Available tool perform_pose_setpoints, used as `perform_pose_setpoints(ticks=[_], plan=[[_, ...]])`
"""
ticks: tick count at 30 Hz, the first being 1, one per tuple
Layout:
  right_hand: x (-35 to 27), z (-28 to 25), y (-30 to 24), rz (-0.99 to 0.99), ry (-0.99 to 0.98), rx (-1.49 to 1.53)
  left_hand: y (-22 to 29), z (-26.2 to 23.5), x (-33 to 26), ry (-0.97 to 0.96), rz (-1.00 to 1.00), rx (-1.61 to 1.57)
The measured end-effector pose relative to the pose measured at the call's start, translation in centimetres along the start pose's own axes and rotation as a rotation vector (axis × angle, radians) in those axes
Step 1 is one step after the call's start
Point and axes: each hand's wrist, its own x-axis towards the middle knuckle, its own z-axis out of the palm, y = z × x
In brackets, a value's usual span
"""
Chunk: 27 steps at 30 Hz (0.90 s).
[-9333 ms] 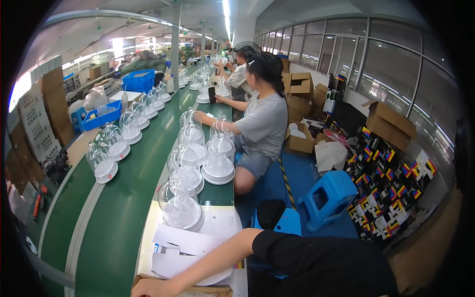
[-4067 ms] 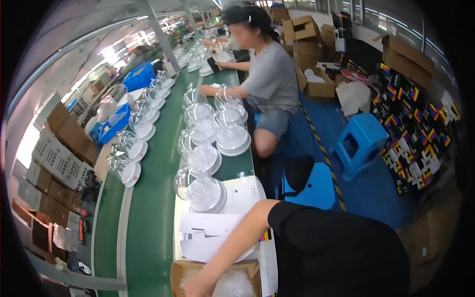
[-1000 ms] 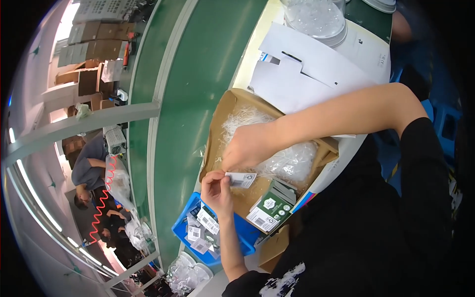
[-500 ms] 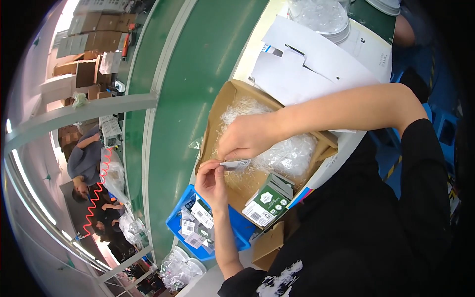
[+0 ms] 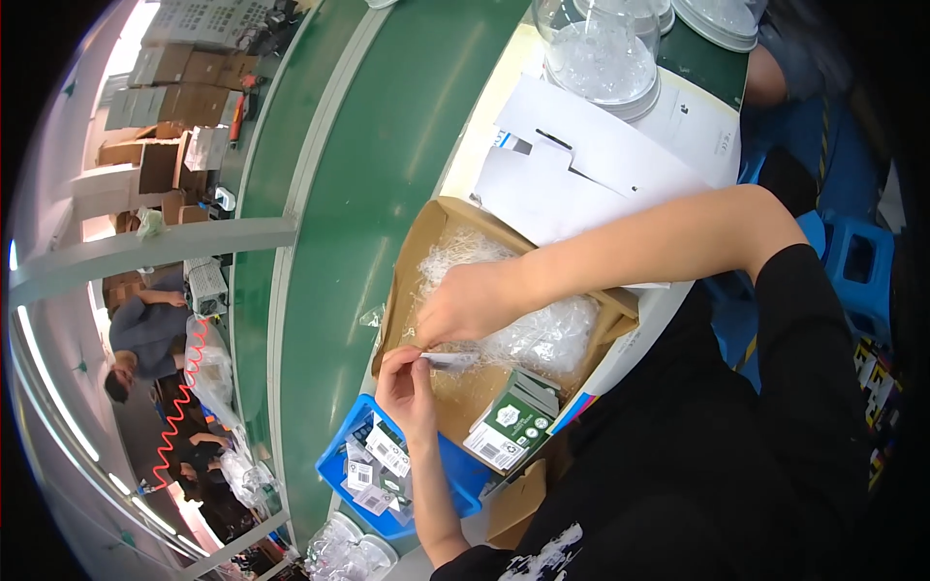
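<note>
A small white printed card (image 5: 451,360) is pinched in my left hand (image 5: 407,395), over the near left part of an open cardboard box (image 5: 453,412). My right hand (image 5: 470,302) reaches across from the right, its fingers closed at the card's left end, touching or nearly touching my left fingertips. Whatever it pinches there is too small to make out. Thin clear plastic strands (image 5: 460,254) and a clear plastic bag (image 5: 557,334) fill much of the box. A stack of green and white cards (image 5: 511,421) stands in its near right corner.
A blue bin (image 5: 463,473) with several packaged cards (image 5: 373,470) sits beside the box. White cardboard sheets (image 5: 581,174) and clear domes on white bases (image 5: 603,73) lie beyond my right arm. A green conveyor surface (image 5: 358,194) runs along the left; people (image 5: 150,334) work past it.
The view has shifted, so the box and bin sit lower in it. Both hands stay together at the card, which now shows more edge-on.
</note>
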Motion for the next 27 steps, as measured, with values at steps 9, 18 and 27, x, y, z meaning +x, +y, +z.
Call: perform_pose_setpoints(ticks=[9,18,27], plan=[[-0.1,-0.4,0.0,-0.075,-0.027,-0.050,-0.3,-0.1,-0.1,-0.067,-0.074,0.002],[-0.2,0.4,-0.2,-0.064,0.095,0.036,-1.1,-0.2,-0.5,0.004,-0.011,0.055],[-0.2,-0.1,-0.3,-0.057,0.006,0.009,-0.1,0.1,-0.4,0.004,0.013,-0.011]])
